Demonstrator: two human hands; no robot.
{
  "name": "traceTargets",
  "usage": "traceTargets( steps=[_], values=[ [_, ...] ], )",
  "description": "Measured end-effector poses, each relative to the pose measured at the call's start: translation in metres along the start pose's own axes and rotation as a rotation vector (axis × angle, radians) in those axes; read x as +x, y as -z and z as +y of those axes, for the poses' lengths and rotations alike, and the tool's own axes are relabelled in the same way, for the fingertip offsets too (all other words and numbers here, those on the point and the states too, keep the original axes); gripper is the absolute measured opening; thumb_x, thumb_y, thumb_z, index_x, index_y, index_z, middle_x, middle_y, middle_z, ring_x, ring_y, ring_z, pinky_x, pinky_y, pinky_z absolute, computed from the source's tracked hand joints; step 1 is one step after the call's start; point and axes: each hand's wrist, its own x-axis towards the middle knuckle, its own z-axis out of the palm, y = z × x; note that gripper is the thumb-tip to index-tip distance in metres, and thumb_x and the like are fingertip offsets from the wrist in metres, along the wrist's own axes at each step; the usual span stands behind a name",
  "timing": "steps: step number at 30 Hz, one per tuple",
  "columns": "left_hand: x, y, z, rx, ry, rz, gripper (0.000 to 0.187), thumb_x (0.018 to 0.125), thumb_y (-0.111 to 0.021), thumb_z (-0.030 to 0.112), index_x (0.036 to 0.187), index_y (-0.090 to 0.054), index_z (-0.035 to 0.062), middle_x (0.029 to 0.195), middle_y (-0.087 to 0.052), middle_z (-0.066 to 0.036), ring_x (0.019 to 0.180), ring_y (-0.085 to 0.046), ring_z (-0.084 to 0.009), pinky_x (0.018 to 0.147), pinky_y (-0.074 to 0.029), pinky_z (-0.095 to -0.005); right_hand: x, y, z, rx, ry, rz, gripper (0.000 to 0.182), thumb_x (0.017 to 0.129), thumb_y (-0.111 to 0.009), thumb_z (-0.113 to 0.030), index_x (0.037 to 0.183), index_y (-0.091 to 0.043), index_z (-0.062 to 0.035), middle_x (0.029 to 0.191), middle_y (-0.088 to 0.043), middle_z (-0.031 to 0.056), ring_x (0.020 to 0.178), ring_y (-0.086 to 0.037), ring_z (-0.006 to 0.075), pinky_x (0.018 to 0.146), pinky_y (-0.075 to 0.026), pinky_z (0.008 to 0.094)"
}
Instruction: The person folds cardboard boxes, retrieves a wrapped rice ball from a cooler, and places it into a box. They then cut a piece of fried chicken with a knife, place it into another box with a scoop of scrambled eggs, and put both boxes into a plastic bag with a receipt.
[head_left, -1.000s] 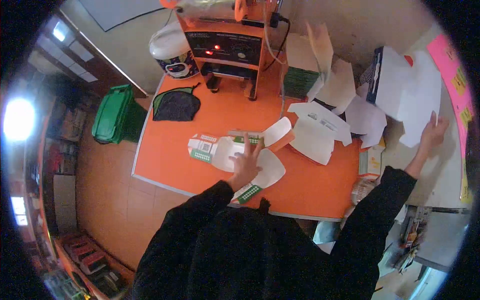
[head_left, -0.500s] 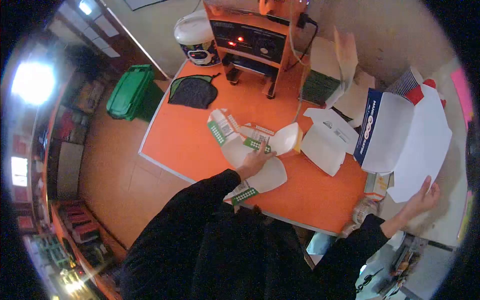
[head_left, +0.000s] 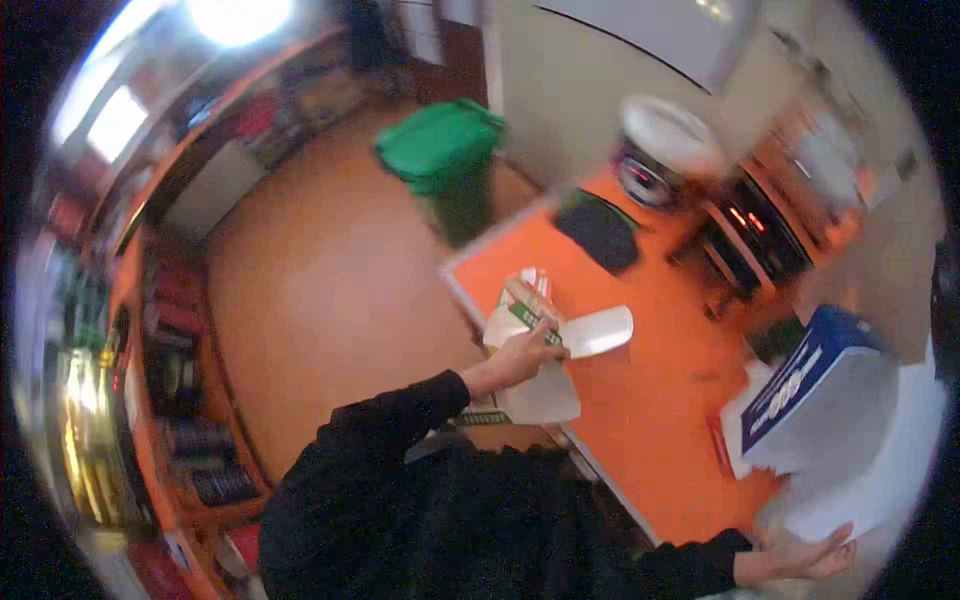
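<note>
Green-and-white carton (head_left: 546,398): unfolded, at the near edge of the orange counter (head_left: 665,440), one white flap reaching inward over it.
Left hand (head_left: 527,357): fingers closed on the carton's green strip, holding it.
Right hand (head_left: 822,556): at the lower edge of a blue-and-white carton (head_left: 842,420), fingers partly spread; I cannot tell whether it grips.
Far side: dark cloth piece (head_left: 600,232), white-lidded bucket (head_left: 655,160), machine (head_left: 765,230) with red lights.
Floor (head_left: 320,300): green bin (head_left: 440,155) near the counter's corner.

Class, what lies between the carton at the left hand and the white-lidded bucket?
In the head view, a black cloth lies between the carton and the bucket.
</note>
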Motion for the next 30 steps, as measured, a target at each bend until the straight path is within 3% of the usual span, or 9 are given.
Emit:
traceTargets(
  steps=[4,8,9,16,17,22,23,24,30],
  values=[
    [-0.091,0.037,-0.057,0.041,0.221,0.340,0.043,0.062,-0.050,-0.008,0.096,-0.058,0.0176,0.110,-0.040,-0.015,0.081,-0.058,-0.0355,0.070,-0.049,-0.0414,-0.080,-0.157,-0.112,0.119,0.172,-0.193,0.056,0.078,-0.054,-0.054,0.087,-0.053,0.0018,0.076,-0.055,0.0121,0.064,-0.050,0.0238,0.063,-0.047,0.0378],
    [-0.118,0.028,-0.062,0.036,0.420,0.566,0.043,0.063,-0.051,-0.008,0.098,-0.056,0.0161,0.110,-0.041,-0.016,0.078,-0.059,-0.0356,0.068,-0.049,-0.0409,-0.095,-0.304,-0.055,0.593,-0.009,-0.698,0.037,0.081,-0.062,-0.028,0.092,-0.046,0.0045,0.086,-0.053,0.0135,0.078,-0.052,0.0188,0.070,-0.045,0.0301],
    [-0.121,0.019,-0.067,0.048,0.484,0.638,0.042,0.063,-0.051,-0.008,0.098,-0.056,0.0156,0.111,-0.041,-0.016,0.079,-0.058,-0.0354,0.068,-0.050,-0.0408,-0.110,-0.327,-0.094,0.406,0.021,-0.751,0.034,0.084,-0.059,-0.027,0.092,-0.046,0.0028,0.083,-0.050,0.0105,0.077,-0.049,0.0170,0.068,-0.044,0.0285],
    [-0.070,-0.044,-0.055,0.245,0.901,0.922,0.037,0.067,-0.050,-0.005,0.096,-0.058,0.0151,0.107,-0.047,-0.014,0.085,-0.059,-0.0320,0.069,-0.051,-0.0379,-0.143,-0.524,-0.099,0.894,0.071,-1.055,0.026,0.086,-0.055,-0.026,0.088,-0.046,-0.0018,0.079,-0.047,0.0062,0.074,-0.047,0.0159,0.067,-0.042,0.0274],
    [-0.027,-0.085,-0.022,0.160,0.889,0.951,0.037,0.067,-0.050,-0.005,0.096,-0.058,0.0152,0.107,-0.047,-0.013,0.084,-0.059,-0.0316,0.069,-0.051,-0.0375,-0.075,-0.510,-0.076,0.884,0.145,-1.038,0.025,0.087,-0.054,-0.026,0.087,-0.046,-0.0020,0.079,-0.047,0.0057,0.074,-0.047,0.0158,0.067,-0.041,0.0272],
    [-0.065,-0.031,-0.071,0.198,1.115,1.040,0.036,0.067,-0.051,-0.003,0.097,-0.059,0.0154,0.108,-0.046,-0.014,0.086,-0.057,-0.0317,0.070,-0.049,-0.0373,-0.181,-0.589,-0.174,0.986,0.211,-1.205,0.024,0.087,-0.054,-0.024,0.083,-0.044,-0.0027,0.075,-0.042,0.0030,0.071,-0.043,0.0150,0.066,-0.039,0.0261],
    [-0.077,-0.012,-0.073,0.155,1.171,0.969,0.038,0.068,-0.052,-0.002,0.100,-0.059,0.0159,0.109,-0.045,-0.014,0.087,-0.056,-0.0326,0.073,-0.048,-0.0380,-0.199,-0.615,-0.170,0.945,0.298,-1.218,0.024,0.087,-0.054,-0.023,0.083,-0.043,-0.0027,0.074,-0.042,0.0027,0.070,-0.042,0.0149,0.066,-0.039,0.0257],
    [0.002,-0.092,-0.027,0.096,1.109,0.983,0.039,0.068,-0.052,-0.003,0.101,-0.058,0.0160,0.110,-0.044,-0.014,0.088,-0.055,-0.0327,0.073,-0.048,-0.0382,-0.123,-0.613,-0.068,0.858,0.450,-1.178,0.023,0.087,-0.054,-0.023,0.083,-0.043,-0.0028,0.074,-0.041,0.0025,0.070,-0.042,0.0147,0.066,-0.038,0.0253],
    [-0.067,0.009,-0.013,0.230,1.216,1.008,0.043,0.066,-0.053,-0.004,0.104,-0.058,0.0166,0.111,-0.043,-0.012,0.094,-0.053,-0.0322,0.076,-0.047,-0.0392,-0.197,-0.605,-0.210,0.908,0.261,-1.398,0.020,0.085,-0.054,-0.020,0.084,-0.043,-0.0037,0.071,-0.040,0.0040,0.068,-0.041,0.0134,0.065,-0.038,0.0252]
  ],
)
